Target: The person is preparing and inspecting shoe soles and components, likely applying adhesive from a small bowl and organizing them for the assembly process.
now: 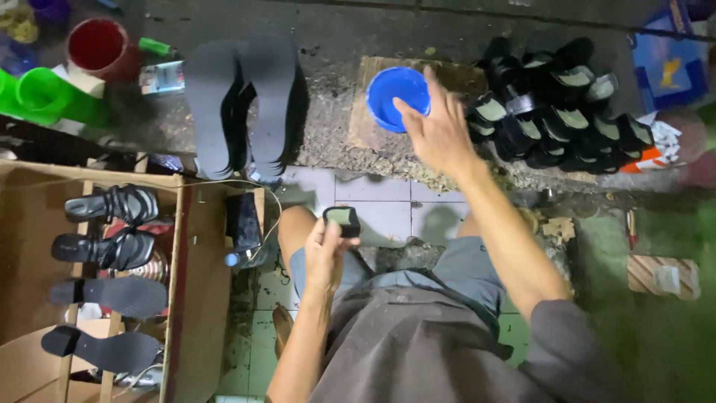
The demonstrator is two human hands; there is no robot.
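Head-worn view, steeply downward, near.

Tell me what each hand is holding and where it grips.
The left hand holds a small black heel block by its lower end, fingers wrapped around it. The right hand holds nothing, reaching over the blue bowl.

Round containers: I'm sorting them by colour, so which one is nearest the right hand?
The blue bowl, right under the right hand; the red bucket stands far left.

Open tiled floor (373, 201) lies between blue bowl (399, 97), heel pile (559, 112) and upright soles (239, 104).
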